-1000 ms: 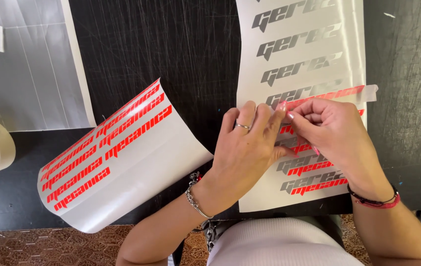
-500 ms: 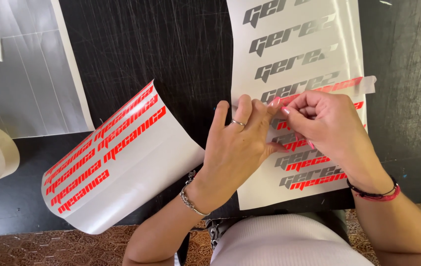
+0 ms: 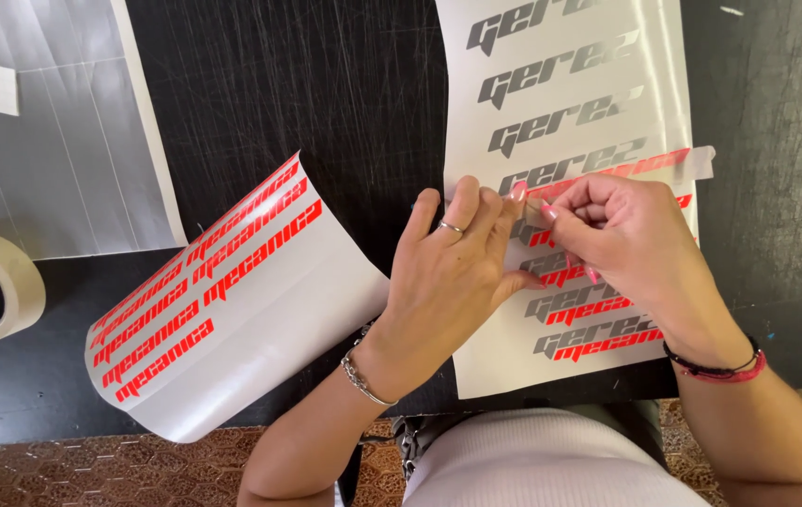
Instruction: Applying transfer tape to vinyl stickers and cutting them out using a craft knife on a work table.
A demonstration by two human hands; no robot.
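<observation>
Black, scuffed surface (image 3: 326,84): near its front edge both hands pinch an orange sticker strip (image 3: 622,167) onto the grey-lettered sheet (image 3: 561,56), left hand (image 3: 448,272) pressing, right hand (image 3: 622,239) gripping; lower rows look paired, upper rows remain bare.

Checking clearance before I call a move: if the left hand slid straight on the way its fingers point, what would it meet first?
The left hand points up-right; it would first meet the right hand fingertips, already touching, over the sticker sheet.
</observation>
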